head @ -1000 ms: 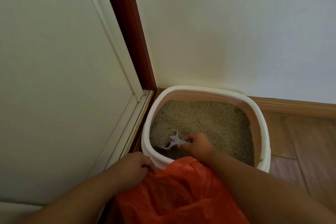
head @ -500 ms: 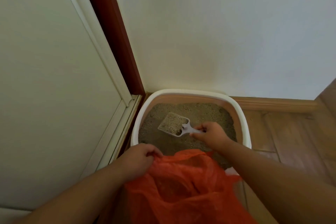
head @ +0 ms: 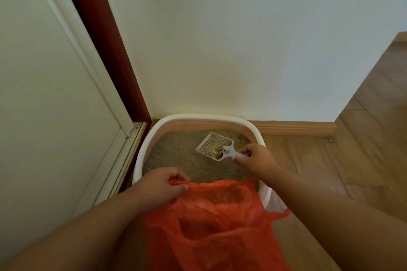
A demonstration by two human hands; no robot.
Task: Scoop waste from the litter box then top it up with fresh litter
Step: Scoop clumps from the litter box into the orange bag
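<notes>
Litter box [head: 143, 152] sits on the floor in a wall corner. Right hand [head: 256, 157] fingers pinch the handle of a slotted scoop [head: 214, 146], held level above the litter, probably to sift. Left hand [head: 157, 185] fingers pinch the orange bag [head: 215, 222] rim, holding its mouth open just below the scoop.

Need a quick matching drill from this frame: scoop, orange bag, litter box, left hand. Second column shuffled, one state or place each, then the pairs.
Column A
1. scoop
2. orange bag
3. litter box
4. left hand

Column B
a. stands in the corner by the wall
b. grips the bag's rim
c. held above the litter, partly loaded
d. mouth open at the box's near edge

Pairs: 1-c, 2-d, 3-a, 4-b
</notes>
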